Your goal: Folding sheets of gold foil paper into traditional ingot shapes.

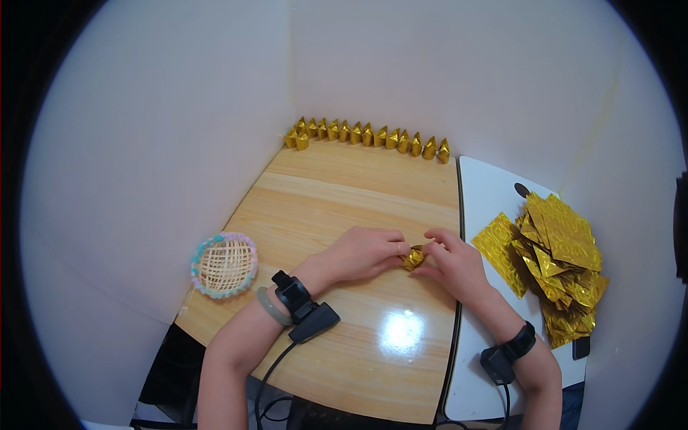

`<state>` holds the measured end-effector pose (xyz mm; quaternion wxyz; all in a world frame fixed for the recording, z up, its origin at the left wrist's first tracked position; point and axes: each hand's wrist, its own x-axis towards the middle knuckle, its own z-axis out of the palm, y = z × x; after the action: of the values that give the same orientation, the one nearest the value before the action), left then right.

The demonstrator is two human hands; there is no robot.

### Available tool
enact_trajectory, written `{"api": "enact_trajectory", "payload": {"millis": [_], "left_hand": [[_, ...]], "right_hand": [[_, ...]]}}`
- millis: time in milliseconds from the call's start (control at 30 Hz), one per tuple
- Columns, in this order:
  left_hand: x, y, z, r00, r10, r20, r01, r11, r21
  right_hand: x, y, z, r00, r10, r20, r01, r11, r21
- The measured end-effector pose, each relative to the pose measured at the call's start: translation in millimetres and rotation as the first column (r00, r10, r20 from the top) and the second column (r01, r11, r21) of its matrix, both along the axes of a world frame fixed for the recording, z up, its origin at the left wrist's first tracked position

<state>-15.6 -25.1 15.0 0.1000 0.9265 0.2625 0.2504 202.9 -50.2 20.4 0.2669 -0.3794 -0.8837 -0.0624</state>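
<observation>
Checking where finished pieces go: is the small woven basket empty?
Empty: the small woven basket with its pastel rim shows only bare weave inside.

Bare forearms, no sleeves. Left wrist (287, 297): pale green bangle (268, 307) farthest from fingers, black strap nearer them, black sensor box (314, 322) with black cable trailing back. Right wrist (517, 347): black band, black box (497, 364), cable. Ring on left finger (399, 248).

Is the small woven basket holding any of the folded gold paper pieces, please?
No, the woven basket is empty.
</observation>
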Motion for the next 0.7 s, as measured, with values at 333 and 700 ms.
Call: {"api": "enact_trajectory", "payload": {"millis": [333,700], "left_hand": [[-2.6,3.1,-4.1,0.998,0.033,0.052,-0.032,0.999,-0.029],[-59.2,81.8,22.2,0.783,0.608,0.131,-0.617,0.785,0.047]], "right_hand": [[-0.1,-0.4,-2.6,0.997,-0.06,-0.056,0.053,0.992,-0.117],[2.7,-1.3,-7.1,0.974,-0.091,-0.206,0.031,0.961,-0.276]]}}
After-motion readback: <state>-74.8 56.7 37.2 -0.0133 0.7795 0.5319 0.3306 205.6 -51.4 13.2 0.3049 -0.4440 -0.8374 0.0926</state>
